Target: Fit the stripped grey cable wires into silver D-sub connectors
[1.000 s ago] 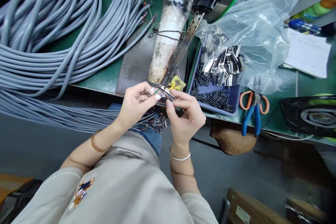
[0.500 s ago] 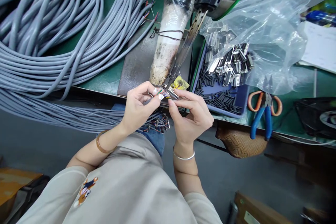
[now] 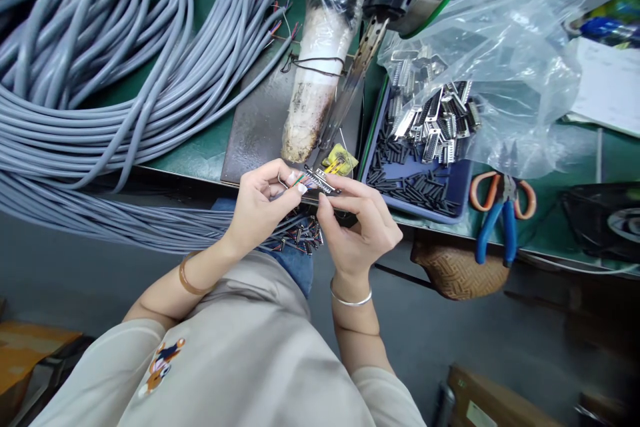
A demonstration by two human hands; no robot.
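Note:
Between thumb and fingers, my left hand (image 3: pixel 264 205) pinches thin coloured wires (image 3: pixel 303 180) at the bench edge. Opposite it, my right hand (image 3: pixel 361 215) grips the right end of a metal multi-pin connector (image 3: pixel 324 181) with thumb and forefinger. The wire tips meet the connector's pins; which ones are joined I cannot tell. Just above the connector comes down the dark tip of a soldering iron (image 3: pixel 345 107), held in a stand. A yellow piece (image 3: pixel 341 161) lies right behind the connector. Wired connectors (image 3: pixel 304 235) rest in a bunch on my lap.
A blue tray (image 3: pixel 453 215) on the right holds black tubes and metal connectors, partly under a plastic bag (image 3: pixel 525 60). Blue-handled pliers (image 3: pixel 500 213) lie beside it. Grey cables (image 3: pixel 100 127) fill the left. A white wrapped tube (image 3: pixel 315 87) points down over a dark plate (image 3: pixel 260 113).
The connector has come away from the iron's tip, and more of its pin row shows. Both hands keep their pinch, with the right slightly further left. The whole view has shifted a little.

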